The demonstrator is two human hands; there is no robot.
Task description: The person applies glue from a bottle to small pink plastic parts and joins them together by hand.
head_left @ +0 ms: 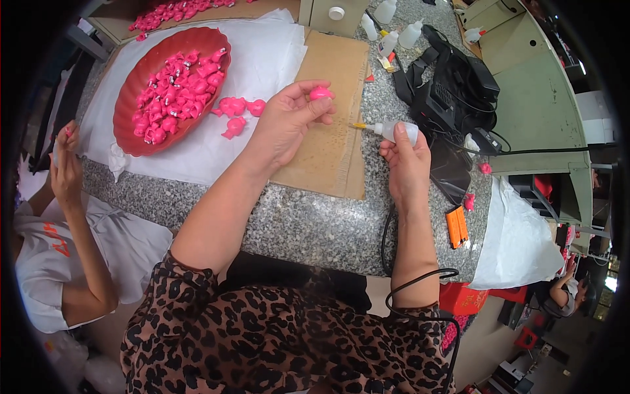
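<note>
Between the thumb and fingers of my left hand (289,121) is a small pink figurine (321,93), held above a brown cardboard sheet (321,157). My right hand (407,164) grips a small white squeeze bottle (399,133) with a yellow needle tip. The bottle lies sideways in my grasp, its tip pointing left, below and apart from the figurine. Left of my left hand, several loose pink figurines (233,107) rest on white paper (203,151). Beyond them stands a red scalloped bowl (125,141) heaped with more of the same figurines.
Several white bottles (411,34) stand at the back. Black straps and a device (453,85) lie on the right, near an orange object (457,227) and two pink pieces. A black cable (420,274) crosses my right forearm. A co-worker (79,243) sits at the left.
</note>
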